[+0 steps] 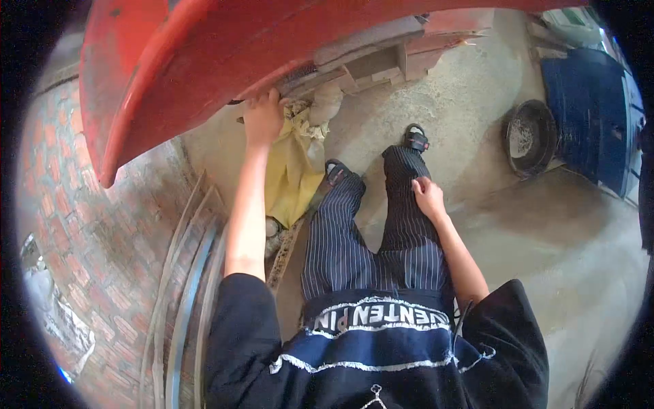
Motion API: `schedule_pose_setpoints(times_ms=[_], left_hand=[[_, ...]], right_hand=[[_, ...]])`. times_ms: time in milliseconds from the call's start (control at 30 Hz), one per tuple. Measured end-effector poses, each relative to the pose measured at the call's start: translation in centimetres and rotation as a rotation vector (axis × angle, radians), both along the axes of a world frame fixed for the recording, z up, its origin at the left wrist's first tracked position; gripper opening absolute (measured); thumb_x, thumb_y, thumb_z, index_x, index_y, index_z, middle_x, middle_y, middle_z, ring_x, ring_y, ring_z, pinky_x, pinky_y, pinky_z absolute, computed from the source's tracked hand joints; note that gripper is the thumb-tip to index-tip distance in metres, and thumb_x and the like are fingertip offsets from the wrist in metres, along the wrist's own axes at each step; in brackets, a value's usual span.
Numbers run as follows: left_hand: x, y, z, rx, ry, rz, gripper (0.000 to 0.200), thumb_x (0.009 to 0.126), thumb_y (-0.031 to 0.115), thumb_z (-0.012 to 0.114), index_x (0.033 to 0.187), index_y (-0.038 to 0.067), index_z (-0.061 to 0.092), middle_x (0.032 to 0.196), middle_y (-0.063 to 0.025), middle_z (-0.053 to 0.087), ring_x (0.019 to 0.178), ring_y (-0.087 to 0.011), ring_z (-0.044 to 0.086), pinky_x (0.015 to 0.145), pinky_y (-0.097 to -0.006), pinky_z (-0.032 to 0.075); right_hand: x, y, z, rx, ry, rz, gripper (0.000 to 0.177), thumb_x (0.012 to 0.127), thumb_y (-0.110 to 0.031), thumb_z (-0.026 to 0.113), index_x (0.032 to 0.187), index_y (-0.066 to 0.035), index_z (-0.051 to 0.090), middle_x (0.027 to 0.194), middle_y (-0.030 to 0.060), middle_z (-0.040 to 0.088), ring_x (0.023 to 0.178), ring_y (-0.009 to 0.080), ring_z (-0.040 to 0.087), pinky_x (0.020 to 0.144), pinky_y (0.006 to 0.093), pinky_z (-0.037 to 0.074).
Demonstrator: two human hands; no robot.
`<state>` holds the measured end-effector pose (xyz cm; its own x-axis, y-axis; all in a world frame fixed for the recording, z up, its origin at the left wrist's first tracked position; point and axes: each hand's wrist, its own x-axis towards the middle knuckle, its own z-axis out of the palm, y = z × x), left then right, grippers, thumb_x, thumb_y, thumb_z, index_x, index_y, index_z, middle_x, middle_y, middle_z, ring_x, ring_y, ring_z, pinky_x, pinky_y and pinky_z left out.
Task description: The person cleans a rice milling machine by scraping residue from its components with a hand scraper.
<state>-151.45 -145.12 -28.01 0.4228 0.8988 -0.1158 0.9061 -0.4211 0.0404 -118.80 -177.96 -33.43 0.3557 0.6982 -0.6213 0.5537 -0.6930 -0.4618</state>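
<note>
A large red metal panel [204, 75] with a rounded edge slants across the top left of the view. My left hand [263, 123] reaches up to its lower edge, back of the hand towards me, with bent fingers hooked at the rim; the fingertips are partly hidden there. Just beyond and beneath that hand hangs a yellow sack [289, 174]. My right hand [429, 198] hovers by the knee of my striped trousers [407, 215], its fingers loosely curled in and nothing showing in them.
A round dark basin [530, 140] stands on the concrete floor at the right, against a dark blue panel [586, 112]. Long thin strips [184, 307] lean along the brick surface [88, 225] at the left. Wooden pieces [381, 68] lie under the red panel.
</note>
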Motion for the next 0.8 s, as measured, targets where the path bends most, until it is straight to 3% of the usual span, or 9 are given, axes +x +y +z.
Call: schedule_pose_setpoints(times_ms=[67,167,267,367,500,567,667,700,800], left_hand=[[-0.4,-0.7,-1.0,-0.031,0.039,-0.012,0.028,0.088,0.03,0.054,0.1,0.005,0.057,0.093,-0.0164,0.064,0.089,-0.0337,0.062,0.074,-0.045,0.048],[-9.0,-0.5,-1.3,-0.029,0.098,0.039,0.031,0.089,0.032,0.053,0.104,0.005,0.057,0.095,-0.0153,0.064,0.09,-0.0325,0.061,0.077,-0.0442,0.047],[-7.6,0.6,0.6,-0.02,0.248,-0.021,0.033,0.088,0.032,0.054,0.107,0.005,0.056,0.094,-0.0136,0.064,0.088,-0.0314,0.061,0.079,-0.0435,0.046],[-3.6,0.4,-2.6,0.126,0.145,-0.123,0.032,0.088,0.032,0.054,0.108,0.008,0.056,0.093,-0.0125,0.064,0.088,-0.0309,0.06,0.078,-0.0437,0.045],[-4.2,-1.1,-2.6,0.147,0.081,-0.024,0.027,0.09,0.027,0.05,0.109,0.008,0.055,0.098,-0.0132,0.062,0.09,-0.032,0.059,0.079,-0.0433,0.045],[-7.3,-0.8,-1.0,0.005,0.12,0.117,0.029,0.09,0.025,0.051,0.11,0.006,0.055,0.099,-0.014,0.062,0.09,-0.0334,0.058,0.081,-0.0438,0.044],[-7.3,-0.4,0.0,0.063,0.169,0.019,0.029,0.089,0.024,0.052,0.11,0.005,0.056,0.099,-0.0153,0.062,0.091,-0.0346,0.057,0.082,-0.0444,0.044],[-5.8,-0.6,-0.7,0.1,0.155,0.019,0.03,0.087,0.033,0.055,0.103,0.008,0.059,0.098,-0.0126,0.062,0.093,-0.0317,0.058,0.077,-0.046,0.044],[-0.4,-0.6,-2.4,0.047,0.102,0.075,0.03,0.087,0.033,0.055,0.102,0.008,0.059,0.097,-0.0131,0.062,0.094,-0.0323,0.058,0.079,-0.0466,0.044]], right_hand=[[0.2,0.3,1.1,0.027,-0.015,0.048,0.029,0.09,-0.032,0.054,0.094,-0.005,0.064,0.084,0.0186,0.066,0.082,0.0366,0.063,0.075,0.0455,0.048],[1.2,-0.7,1.3,0.056,-0.023,-0.023,0.032,0.09,-0.034,0.054,0.091,-0.004,0.063,0.082,0.0182,0.066,0.08,0.0378,0.062,0.072,0.0459,0.048],[3.0,-1.4,0.5,0.012,-0.066,-0.046,0.033,0.09,-0.036,0.053,0.09,-0.004,0.063,0.081,0.0179,0.065,0.079,0.0382,0.062,0.071,0.0469,0.047],[2.8,-1.4,0.0,0.016,-0.103,-0.023,0.034,0.09,-0.037,0.052,0.092,-0.005,0.063,0.084,0.0176,0.066,0.081,0.0369,0.062,0.071,0.0476,0.046],[2.1,0.2,1.9,-0.044,-0.125,0.071,0.036,0.09,-0.04,0.051,0.096,-0.006,0.063,0.084,0.0168,0.065,0.085,0.0361,0.061,0.075,0.0479,0.044],[2.3,0.4,2.3,-0.064,-0.112,0.078,0.036,0.09,-0.041,0.051,0.099,-0.007,0.062,0.083,0.0161,0.065,0.084,0.036,0.061,0.078,0.0488,0.043],[2.9,-0.5,2.0,-0.03,-0.172,0.077,0.036,0.09,-0.041,0.05,0.096,-0.008,0.063,0.084,0.0159,0.065,0.085,0.036,0.061,0.077,0.0486,0.043],[3.2,-0.3,2.1,-0.085,-0.146,0.077,0.038,0.091,-0.043,0.049,0.095,-0.008,0.063,0.085,0.0167,0.065,0.085,0.0363,0.061,0.076,0.0488,0.044],[2.7,0.1,1.4,-0.066,-0.191,0.124,0.04,0.091,-0.044,0.047,0.095,-0.008,0.064,0.085,0.0176,0.066,0.085,0.0376,0.061,0.074,0.0502,0.044]])
